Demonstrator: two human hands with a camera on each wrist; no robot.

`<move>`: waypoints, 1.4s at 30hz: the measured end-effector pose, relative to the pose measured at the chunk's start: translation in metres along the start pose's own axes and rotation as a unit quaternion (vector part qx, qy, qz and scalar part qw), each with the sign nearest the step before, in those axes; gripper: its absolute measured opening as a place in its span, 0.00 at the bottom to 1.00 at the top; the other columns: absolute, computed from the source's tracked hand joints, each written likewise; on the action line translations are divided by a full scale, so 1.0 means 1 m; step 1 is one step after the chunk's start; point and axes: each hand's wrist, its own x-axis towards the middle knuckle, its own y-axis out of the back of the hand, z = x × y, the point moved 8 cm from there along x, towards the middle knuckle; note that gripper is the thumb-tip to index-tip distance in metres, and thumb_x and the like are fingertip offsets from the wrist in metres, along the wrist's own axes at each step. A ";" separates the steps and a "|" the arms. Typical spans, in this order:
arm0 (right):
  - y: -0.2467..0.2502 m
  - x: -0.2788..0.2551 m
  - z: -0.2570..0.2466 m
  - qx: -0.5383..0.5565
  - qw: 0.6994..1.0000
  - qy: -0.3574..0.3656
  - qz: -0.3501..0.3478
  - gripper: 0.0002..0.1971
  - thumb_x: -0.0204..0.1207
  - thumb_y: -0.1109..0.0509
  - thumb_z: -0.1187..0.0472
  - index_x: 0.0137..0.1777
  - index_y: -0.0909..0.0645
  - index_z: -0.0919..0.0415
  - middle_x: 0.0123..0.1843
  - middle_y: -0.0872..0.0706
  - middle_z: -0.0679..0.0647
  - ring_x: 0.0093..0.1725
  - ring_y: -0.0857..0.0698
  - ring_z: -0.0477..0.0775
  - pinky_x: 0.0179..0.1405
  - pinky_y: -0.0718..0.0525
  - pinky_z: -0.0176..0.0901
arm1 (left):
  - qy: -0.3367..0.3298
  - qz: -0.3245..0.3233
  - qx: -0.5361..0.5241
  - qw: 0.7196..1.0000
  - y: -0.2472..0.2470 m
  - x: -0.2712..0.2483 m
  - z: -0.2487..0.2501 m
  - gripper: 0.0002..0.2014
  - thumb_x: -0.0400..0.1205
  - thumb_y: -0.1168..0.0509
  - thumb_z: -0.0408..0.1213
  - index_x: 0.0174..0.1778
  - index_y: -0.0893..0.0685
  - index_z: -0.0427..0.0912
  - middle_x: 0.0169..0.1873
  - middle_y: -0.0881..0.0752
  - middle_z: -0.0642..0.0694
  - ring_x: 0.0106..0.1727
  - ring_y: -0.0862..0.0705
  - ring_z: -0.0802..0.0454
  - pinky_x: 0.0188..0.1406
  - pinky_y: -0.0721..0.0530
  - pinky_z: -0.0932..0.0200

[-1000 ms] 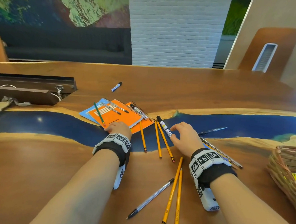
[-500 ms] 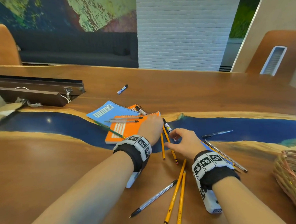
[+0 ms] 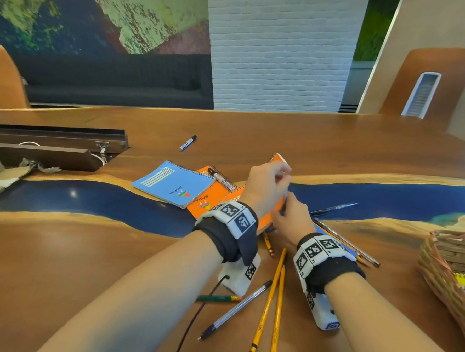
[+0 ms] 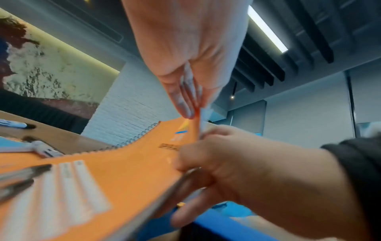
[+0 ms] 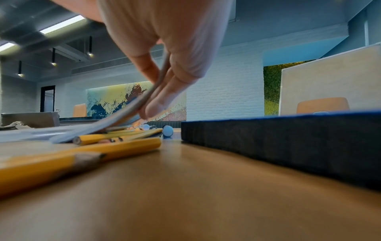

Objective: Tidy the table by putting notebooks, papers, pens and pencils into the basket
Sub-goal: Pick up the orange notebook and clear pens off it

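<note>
I have the orange notebook (image 3: pixel 277 162) tipped up on edge near the middle of the table (image 3: pixel 309 142), so the step in hand, as I judge it, is lifting this notebook clear for the basket (image 3: pixel 446 259), which sits at my 3 o'clock. My left hand (image 3: pixel 266 188) pinches the far top edge of the cover between thumb and fingers, and my right hand (image 3: pixel 291 220) grips the near long edge with fingers curled under it. The notebook's long axis runs roughly from 6 to 12 o'clock, its raised corner pointing toward 12, its spiral binding on the 9 o'clock side. A second orange notebook (image 3: pixel 210 204) and a blue notebook (image 3: pixel 173 183) lie flat at about 10 o'clock, with a marker (image 3: pixel 221 178) across the spiral. Yellow pencils (image 3: pixel 268 303) and a clear pen (image 3: pixel 234 309) lie scattered at 6 o'clock beneath my wrists. The next move, I think, calls for raising it fully free and swinging it toward 3 o'clock, then lowering it in flat. Loose pens may roll if the cover drags them.
</note>
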 end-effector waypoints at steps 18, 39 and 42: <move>0.018 -0.003 -0.012 0.027 0.994 0.073 0.076 0.14 0.84 0.46 0.67 0.68 0.32 0.64 0.53 0.16 0.64 0.45 0.19 0.57 0.43 0.26 0.42 | -0.029 0.078 0.104 0.991 0.041 -0.032 -0.052 0.10 0.84 0.40 0.35 0.54 0.15 0.38 0.45 0.13 0.45 0.45 0.17 0.52 0.43 0.19 0.60; 0.106 -0.021 -0.038 0.121 0.942 0.153 0.274 0.11 0.81 0.45 0.72 0.59 0.26 0.64 0.44 0.18 0.53 0.41 0.20 0.52 0.41 0.27 0.33 | 0.136 -0.001 0.076 0.988 0.067 -0.006 -0.056 0.33 0.81 0.36 0.53 0.78 0.35 0.41 0.73 0.26 0.44 0.72 0.26 0.47 0.68 0.27 0.53; 0.121 -0.031 -0.046 0.141 0.932 0.169 0.289 0.12 0.81 0.44 0.72 0.60 0.25 0.62 0.48 0.16 0.52 0.47 0.18 0.50 0.45 0.27 0.30 | 0.141 -0.054 0.018 0.988 0.057 -0.004 -0.040 0.27 0.81 0.36 0.52 0.74 0.28 0.42 0.67 0.20 0.46 0.67 0.22 0.49 0.65 0.24 0.56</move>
